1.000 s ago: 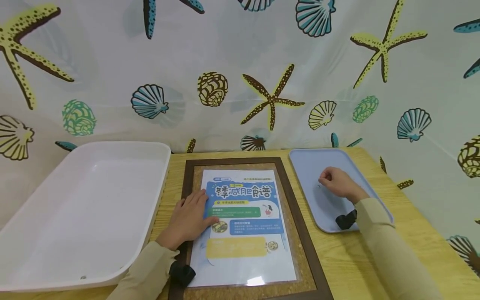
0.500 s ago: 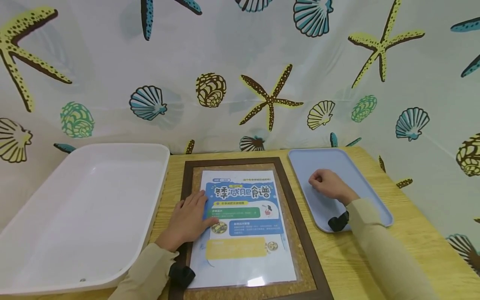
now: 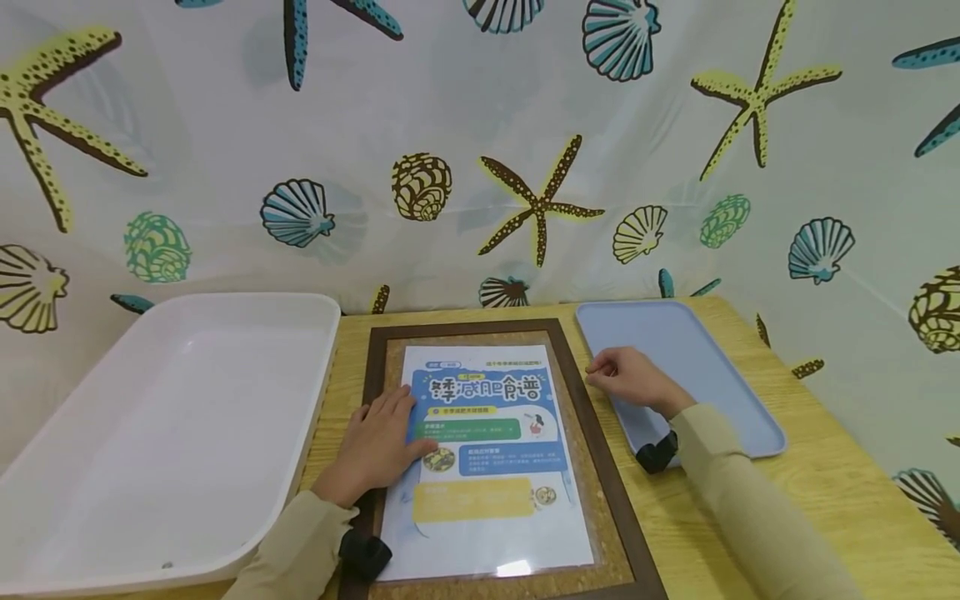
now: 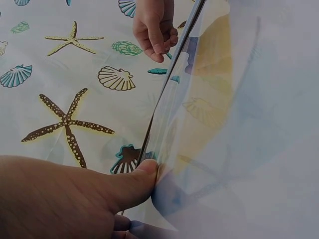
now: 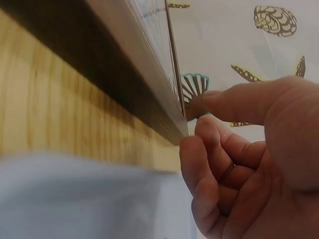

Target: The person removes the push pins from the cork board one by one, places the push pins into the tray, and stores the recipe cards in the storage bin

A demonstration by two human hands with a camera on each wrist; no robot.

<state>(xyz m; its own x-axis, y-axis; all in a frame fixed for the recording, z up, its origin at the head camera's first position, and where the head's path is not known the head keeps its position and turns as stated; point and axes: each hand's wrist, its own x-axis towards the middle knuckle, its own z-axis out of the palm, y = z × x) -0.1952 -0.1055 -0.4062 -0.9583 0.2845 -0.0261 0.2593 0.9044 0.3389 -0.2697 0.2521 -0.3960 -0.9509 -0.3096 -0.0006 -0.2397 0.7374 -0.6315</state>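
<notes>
A printed sheet (image 3: 487,533) in blue, green and yellow, with a shiny surface, lies on a cork board (image 3: 607,550) with a dark brown frame. My left hand (image 3: 378,442) presses flat on the sheet's left side, thumb spread to the right. In the left wrist view its thumb (image 4: 139,181) rests at the sheet's edge. My right hand (image 3: 626,379) hovers between the board's right frame and the light blue tray (image 3: 697,358). Its thumb and fingertips (image 5: 207,129) pinch together around something tiny, mostly hidden; I cannot tell its kind.
A large white tub (image 3: 172,433) stands left of the board. Wooden tabletop (image 3: 720,517) shows at the front right. Behind the table hangs a white curtain (image 3: 450,83) printed with starfish and shells.
My right hand has moved left from over the middle of the blue tray to its left edge beside the board's frame. My left hand stays on the sheet.
</notes>
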